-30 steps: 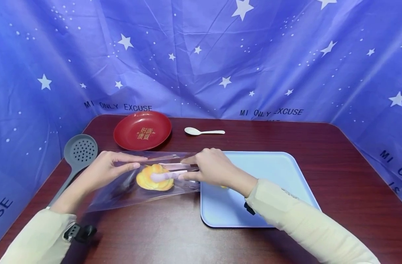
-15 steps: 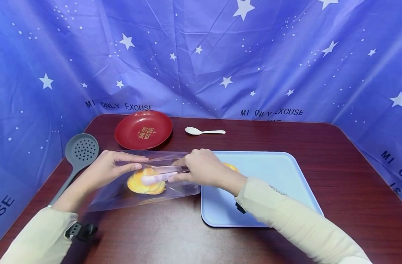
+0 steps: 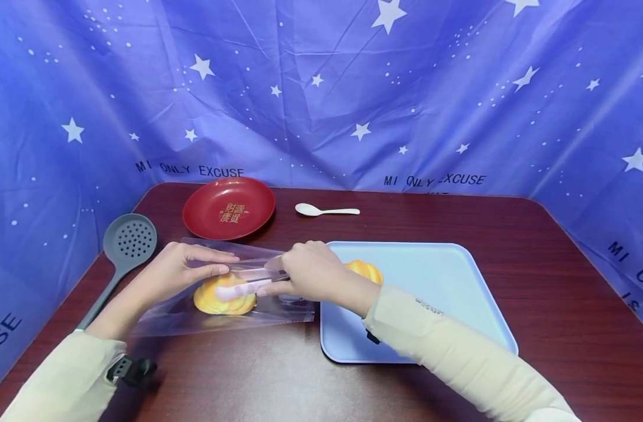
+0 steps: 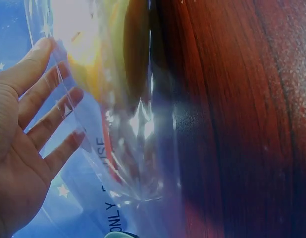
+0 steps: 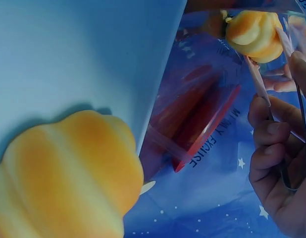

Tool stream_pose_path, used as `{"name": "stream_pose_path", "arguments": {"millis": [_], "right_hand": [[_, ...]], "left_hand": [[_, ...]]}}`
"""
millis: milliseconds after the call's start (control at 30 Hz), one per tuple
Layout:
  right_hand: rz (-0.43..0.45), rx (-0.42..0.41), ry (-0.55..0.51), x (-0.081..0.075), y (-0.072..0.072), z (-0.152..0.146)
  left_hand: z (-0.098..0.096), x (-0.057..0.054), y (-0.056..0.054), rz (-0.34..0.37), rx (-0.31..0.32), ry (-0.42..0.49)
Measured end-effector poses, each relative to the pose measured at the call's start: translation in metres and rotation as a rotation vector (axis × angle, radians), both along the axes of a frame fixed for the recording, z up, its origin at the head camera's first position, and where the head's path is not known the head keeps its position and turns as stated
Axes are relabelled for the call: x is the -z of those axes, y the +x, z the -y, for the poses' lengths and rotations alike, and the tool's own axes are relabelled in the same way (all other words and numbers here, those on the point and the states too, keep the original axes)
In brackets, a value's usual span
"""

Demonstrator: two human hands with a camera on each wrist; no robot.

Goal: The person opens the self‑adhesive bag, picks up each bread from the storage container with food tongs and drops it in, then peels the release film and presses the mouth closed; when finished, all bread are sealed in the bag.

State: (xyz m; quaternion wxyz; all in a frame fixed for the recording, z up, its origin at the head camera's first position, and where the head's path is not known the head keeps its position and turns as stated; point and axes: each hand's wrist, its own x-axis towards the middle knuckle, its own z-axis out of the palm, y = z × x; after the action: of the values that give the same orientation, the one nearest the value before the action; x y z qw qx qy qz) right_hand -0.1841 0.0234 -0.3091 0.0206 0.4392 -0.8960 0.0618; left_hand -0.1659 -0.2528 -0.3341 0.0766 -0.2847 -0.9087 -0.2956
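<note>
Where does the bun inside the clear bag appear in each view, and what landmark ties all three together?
Head: bun lower left of centre, inside the clear bag.
Left wrist: bun at the top edge, left of centre, partly lost in glare.
Right wrist: bun near the top right, between the tips of the tongs.
Shared landmark: the blue star-print curtain.

bagged bun (image 4: 103, 49): cropped above, left wrist view | tongs (image 3: 247, 287): rear hidden, head view
</note>
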Motion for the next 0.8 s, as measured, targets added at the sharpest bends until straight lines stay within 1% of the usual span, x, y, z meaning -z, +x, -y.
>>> {"name": "stream_pose_path", "arguments": {"millis": [167, 300, 400, 567, 667, 800], "right_hand": [[-0.011, 0.004, 0.000, 0.0001, 0.0021, 0.0047], [0.003, 0.036, -0.023, 0.0016, 0.0040, 0.0054], [0.033, 0.074, -0.055, 0.0031, 0.0045, 0.0047], [0.113, 0.123, -0.096, 0.0037, 0.0035, 0.0028], [0.134, 0.110, -0.093, 0.0035, 0.0021, 0.0023], [0.117, 0.068, -0.064, 0.0042, 0.0012, 0.0028]], "left_hand": [[0.0014, -0.0005, 0.0016, 0.013, -0.007, 0.003], [0.0026, -0.0029, 0.0034, 0.030, -0.019, 0.014], [0.0032, -0.0046, 0.0047, 0.030, -0.034, 0.021], [0.0039, -0.0045, 0.0058, 0.024, -0.048, 0.028], [0.0039, -0.0024, 0.0056, 0.022, -0.041, 0.035], [0.0039, 0.0002, 0.0049, 0.001, -0.024, 0.042]]}}
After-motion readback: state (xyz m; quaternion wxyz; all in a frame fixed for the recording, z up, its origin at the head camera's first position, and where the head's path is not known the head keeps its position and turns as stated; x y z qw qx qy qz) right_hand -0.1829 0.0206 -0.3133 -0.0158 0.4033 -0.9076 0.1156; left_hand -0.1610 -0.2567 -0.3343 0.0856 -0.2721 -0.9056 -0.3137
